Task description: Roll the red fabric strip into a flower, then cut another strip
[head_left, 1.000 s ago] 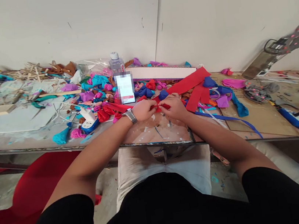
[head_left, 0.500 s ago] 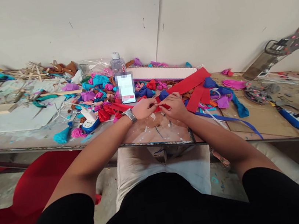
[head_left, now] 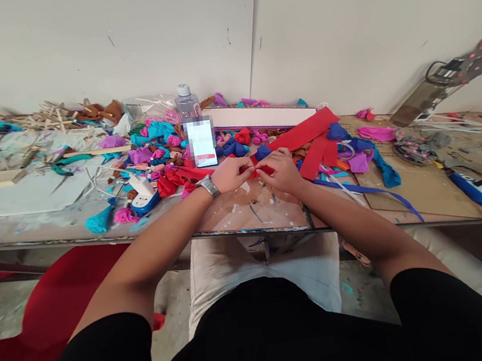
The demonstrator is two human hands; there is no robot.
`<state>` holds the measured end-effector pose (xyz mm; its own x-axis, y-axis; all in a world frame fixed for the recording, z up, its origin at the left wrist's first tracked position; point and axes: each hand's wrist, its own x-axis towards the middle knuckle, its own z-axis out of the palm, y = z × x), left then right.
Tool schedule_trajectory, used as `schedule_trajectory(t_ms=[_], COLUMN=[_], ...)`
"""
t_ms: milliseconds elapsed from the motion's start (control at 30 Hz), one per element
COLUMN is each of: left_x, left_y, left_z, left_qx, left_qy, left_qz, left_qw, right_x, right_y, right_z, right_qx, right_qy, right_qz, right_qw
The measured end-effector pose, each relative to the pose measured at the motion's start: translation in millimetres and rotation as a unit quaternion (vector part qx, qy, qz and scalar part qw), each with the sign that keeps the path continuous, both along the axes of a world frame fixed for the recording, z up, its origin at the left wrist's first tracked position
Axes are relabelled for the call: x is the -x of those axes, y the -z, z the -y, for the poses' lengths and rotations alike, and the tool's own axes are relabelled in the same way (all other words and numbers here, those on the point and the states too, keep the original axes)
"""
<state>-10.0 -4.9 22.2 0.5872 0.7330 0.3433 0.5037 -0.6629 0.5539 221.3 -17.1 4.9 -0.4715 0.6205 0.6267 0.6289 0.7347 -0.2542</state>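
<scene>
Pinching red material between their tips, left fingers and right fingers nearly meet.

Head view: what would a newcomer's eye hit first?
Likely the broad red strips, lying just beyond the right hand. Next, the lit phone in front of the bottle, beyond the left hand. Then the fingers of both hands, pinched close together around red material near the table's front edge.
</scene>
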Motion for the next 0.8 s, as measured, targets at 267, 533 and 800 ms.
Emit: schedule_trajectory(t_ms=[267,533,800], left_x=[-0.1,-1.1,-2.7], left_y=[-1.6,-0.3,-0.7], left_z=[0.6,2.4,4.4], left_qx=[-0.055,-0.083,-0.103], left_qy=[-0.005,-0.012,-0.005], left_qz=[-0.022,-0.058,-0.077], left_qw=[0.998,0.995,0.992], right_x=[1.1,3.2,4.4], right_y=[-1.4,-1.9,-1.3], right_z=[1.1,1.5,2.8], right_qx=[0.024,0.053,0.07], right_qy=[0.007,0.024,0.024], right_qz=[0.002,0.008,0.008], right_qw=[1.0,0.998,0.997])
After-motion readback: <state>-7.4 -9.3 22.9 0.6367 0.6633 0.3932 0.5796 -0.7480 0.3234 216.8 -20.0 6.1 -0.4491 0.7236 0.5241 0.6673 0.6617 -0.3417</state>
